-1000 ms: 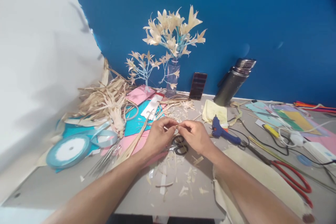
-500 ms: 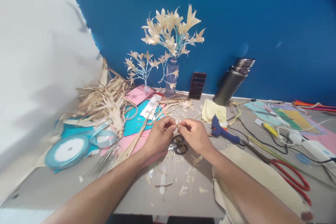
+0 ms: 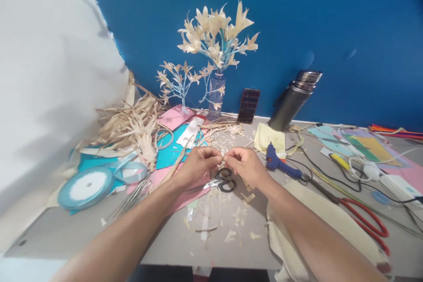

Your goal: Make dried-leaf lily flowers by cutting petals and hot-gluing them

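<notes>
My left hand (image 3: 197, 165) and my right hand (image 3: 245, 165) meet above the middle of the grey table (image 3: 82, 233). Their fingertips pinch a thin pale strip of dried husk (image 3: 224, 157) between them. Small black-handled scissors (image 3: 222, 182) lie on the table just below the hands. Pale husk trimmings (image 3: 231, 233) are scattered in front of them.
A pile of dried husks (image 3: 130, 125) and a blue ribbon spool (image 3: 86, 187) lie at the left. A vase of husk flowers (image 3: 216, 53), a phone (image 3: 248, 105) and a steel flask (image 3: 294, 99) stand by the blue wall. A blue glue gun (image 3: 277, 165), red-handled shears (image 3: 363, 220) and cables lie at the right.
Both hands have lifted slightly and stay pinched together on the husk strip. More of the scissors shows beneath them.
</notes>
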Tool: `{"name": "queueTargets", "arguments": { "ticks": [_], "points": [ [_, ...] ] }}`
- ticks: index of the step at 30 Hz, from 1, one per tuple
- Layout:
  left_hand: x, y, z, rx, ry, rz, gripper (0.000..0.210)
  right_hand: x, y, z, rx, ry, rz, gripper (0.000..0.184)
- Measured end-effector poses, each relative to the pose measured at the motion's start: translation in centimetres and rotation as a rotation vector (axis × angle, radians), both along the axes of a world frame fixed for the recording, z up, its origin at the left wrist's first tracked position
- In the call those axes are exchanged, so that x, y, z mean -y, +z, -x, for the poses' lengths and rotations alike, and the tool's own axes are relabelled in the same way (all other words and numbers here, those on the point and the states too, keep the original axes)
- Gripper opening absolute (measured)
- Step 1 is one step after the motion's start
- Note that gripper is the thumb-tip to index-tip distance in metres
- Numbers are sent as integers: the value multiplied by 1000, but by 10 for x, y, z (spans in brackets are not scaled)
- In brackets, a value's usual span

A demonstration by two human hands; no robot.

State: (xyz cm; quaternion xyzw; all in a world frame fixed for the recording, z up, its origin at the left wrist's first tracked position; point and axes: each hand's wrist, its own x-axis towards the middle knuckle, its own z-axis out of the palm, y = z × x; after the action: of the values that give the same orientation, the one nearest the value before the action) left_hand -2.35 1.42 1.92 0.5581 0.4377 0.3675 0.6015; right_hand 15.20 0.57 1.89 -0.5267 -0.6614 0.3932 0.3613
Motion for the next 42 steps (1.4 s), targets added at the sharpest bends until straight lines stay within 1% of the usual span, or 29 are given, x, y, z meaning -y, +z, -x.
{"name": "queueTargets", "arguments": {
  "ticks": [3, 5, 7, 9, 11, 13, 14, 16, 17, 18, 20, 24, 26, 28, 30, 32, 35, 37, 40, 42],
  "points": [
    [-6, -7, 5, 22, -58, 30, 22, -1, -1, -2, 2, 35, -5, 15],
    [-8, -11, 6, 50, -74, 59, 25, -1, 0, -3, 3, 55, -21, 15],
    [-8, -12, 5, 80, -36, 60, 25, -1, 1, -3, -1, 62, -47, 14],
    [-5, -9, 2, 58, 44, 13, 24, 0, 3, -3, 7, 44, -71, 14],
    [1, -5, -2, -37, 142, -87, 19, 1, 4, 0, 36, 10, -88, 16],
    [8, -1, -7, -146, 224, -243, 14, 3, 3, 3, 62, -26, -99, 17],
    [11, -1, -9, -192, 246, -342, 13, 4, 2, 4, 74, -46, -107, 17],
    [16, -2, -13, -249, 255, -497, 17, 6, -1, 8, 98, -91, -126, 18],
    [17, -3, -14, -262, 250, -543, 20, 6, -3, 9, 115, -114, -136, 18],
    [18, -5, -15, -261, 243, -555, 21, 7, -4, 10, 135, -135, -144, 18],
    [18, -6, -16, -221, 238, -487, 20, 8, -5, 11, 169, -160, -157, 18],
    [15, -2, -15, -97, 234, -179, 18, 9, -3, 11, 212, -159, -171, 19],
    [13, -1, -14, -70, 240, -101, 20, 10, -1, 12, 162, -130, -129, 23],
    [11, -1, -11, -69, 264, -106, 22, 9, 0, 11, 52, -88, -32, 25],
    [10, -1, -9, -81, 280, -150, 25, 7, -1, 10, -68, -54, 66, 26],
    [9, 0, -7, -94, 278, -182, 27, 4, -4, 8, -181, -19, 131, 30],
    [9, 4, -6, -117, 255, -214, 27, 0, -6, 4, -369, 35, 251, 43],
    [10, 6, -7, -132, 233, -249, 25, -1, -6, 2, -490, 32, 323, 50],
    [12, 7, -8, -170, 191, -355, 22, -2, -5, 1, -634, 32, 361, 45],
    [13, 7, -10, -199, 182, -449, 23, -2, -4, 1, -683, 51, 379, 41]
  ]
}}
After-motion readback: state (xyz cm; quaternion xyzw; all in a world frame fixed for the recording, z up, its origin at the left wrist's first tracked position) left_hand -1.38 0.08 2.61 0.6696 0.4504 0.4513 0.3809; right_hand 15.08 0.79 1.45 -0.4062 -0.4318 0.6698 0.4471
